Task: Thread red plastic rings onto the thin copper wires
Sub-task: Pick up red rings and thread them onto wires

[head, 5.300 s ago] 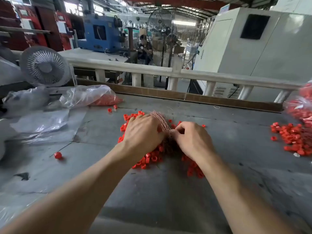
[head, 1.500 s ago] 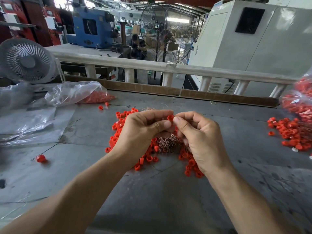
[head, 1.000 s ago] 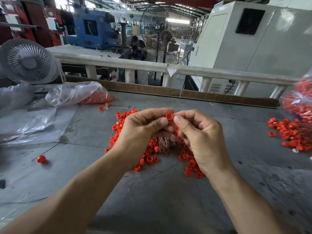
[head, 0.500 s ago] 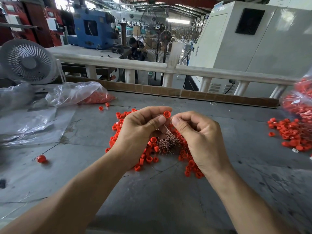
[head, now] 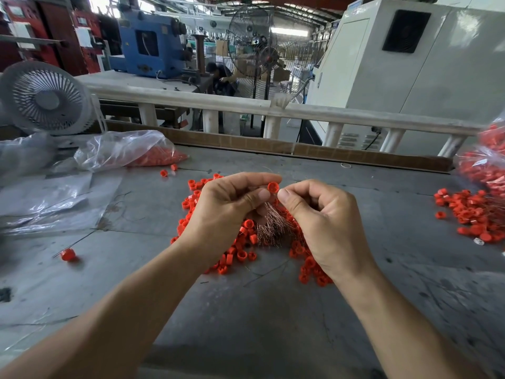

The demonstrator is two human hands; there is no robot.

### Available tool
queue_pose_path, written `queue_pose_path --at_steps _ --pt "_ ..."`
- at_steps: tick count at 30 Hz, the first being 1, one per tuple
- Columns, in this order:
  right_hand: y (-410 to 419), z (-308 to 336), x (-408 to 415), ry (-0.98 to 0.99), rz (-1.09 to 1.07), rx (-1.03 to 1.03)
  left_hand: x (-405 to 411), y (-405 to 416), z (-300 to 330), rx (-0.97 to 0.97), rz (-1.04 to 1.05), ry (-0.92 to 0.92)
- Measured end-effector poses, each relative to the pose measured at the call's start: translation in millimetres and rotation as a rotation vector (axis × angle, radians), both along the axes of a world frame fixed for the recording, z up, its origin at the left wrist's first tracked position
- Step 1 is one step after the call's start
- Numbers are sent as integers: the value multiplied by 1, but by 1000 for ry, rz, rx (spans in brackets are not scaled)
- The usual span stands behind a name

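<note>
A person's two bare forearms reach forward over a grey tabletop (head: 246,337) in a factory workshop. The left hand (head: 224,214) pinches one red plastic ring (head: 272,186) between thumb and forefinger, holding it up above the work pile. The right hand (head: 325,222) sits just beside it, thumb and curled forefinger pressed together as if pinching a single fine wire aimed at the ring; the wire itself is too thin to make out at the fingertips, so whether it has entered the ring cannot be told.

Below and between the hands lies a bundle of thin copper wires (head: 270,225), fanned out on the tabletop. Around it spreads a heap of loose red rings (head: 240,250), seemingly not yet threaded. One stray ring (head: 68,254) lies well apart to the left, with a thin wire running from it.

At the far right is a second pile of red rings (head: 475,214), with fine wires among them, possibly finished pieces. A clear plastic bag of red rings (head: 131,151) rests at the back left, and a small white fan (head: 46,98) stands behind it.

Judging by the large loose heap and the thick bundle, the task looks far from complete: one ring is in hand, and many remain.
</note>
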State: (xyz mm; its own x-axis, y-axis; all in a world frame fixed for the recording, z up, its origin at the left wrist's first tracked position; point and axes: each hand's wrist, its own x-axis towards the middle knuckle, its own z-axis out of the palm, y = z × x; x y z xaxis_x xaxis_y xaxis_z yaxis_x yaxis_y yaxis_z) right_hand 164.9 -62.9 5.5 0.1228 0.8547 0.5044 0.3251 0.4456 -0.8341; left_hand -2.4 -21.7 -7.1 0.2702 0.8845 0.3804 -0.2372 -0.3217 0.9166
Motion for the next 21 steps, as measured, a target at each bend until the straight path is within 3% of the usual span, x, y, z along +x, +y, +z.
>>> queue_pose_path --at_steps 9,21 --pt "-1 1 -1 -29 -21 6 0 -2 2 8 5 14" --pt "3 -1 4 20 17 27 -3 -2 5 -176 -138 -131"
